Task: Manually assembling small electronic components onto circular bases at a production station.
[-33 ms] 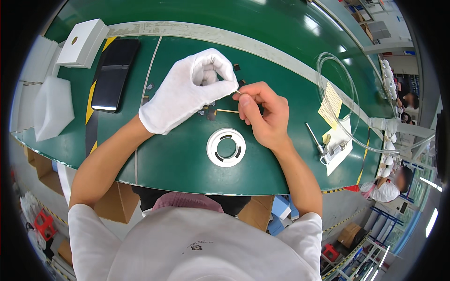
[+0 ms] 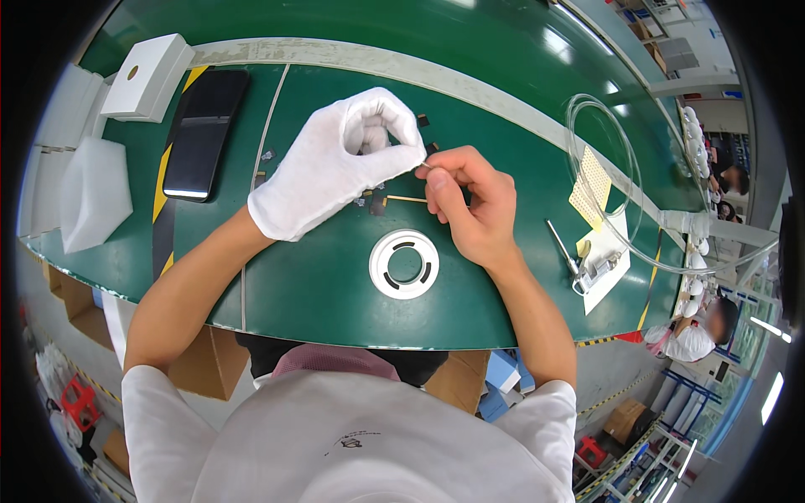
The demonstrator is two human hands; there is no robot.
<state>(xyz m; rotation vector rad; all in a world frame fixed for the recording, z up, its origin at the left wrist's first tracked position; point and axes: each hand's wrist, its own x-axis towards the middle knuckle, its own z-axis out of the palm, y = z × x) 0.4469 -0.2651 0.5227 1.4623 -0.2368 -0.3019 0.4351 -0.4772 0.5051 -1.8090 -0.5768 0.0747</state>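
Observation:
My left hand (image 2: pixel 340 163), in a white glove, is closed in a pinch above the green table, thumb against forefinger. The bare fingertips of my right hand (image 2: pixel 478 201) meet that pinch, also closed. A tiny pale sliver shows between the two hands, too small to name. Just below them lies a white ring (image 2: pixel 380 266) with black curved strips on its face. Several small dark parts with bits of gold (image 2: pixel 378 204) lie partly hidden behind the gloved hand. A thin yellowish stick (image 2: pixel 407 199) runs from them toward my right hand.
A black phone-like slab (image 2: pixel 205 138) lies at left, beside a white box (image 2: pixel 149 77) and white foam (image 2: pixel 96 193). On the right are a coiled clear tube (image 2: pixel 635 159), a yellow dotted sheet (image 2: pixel 592 189) and a metal pen-like tool (image 2: pixel 562 247). Another person (image 2: pixel 692 339) is farther right.

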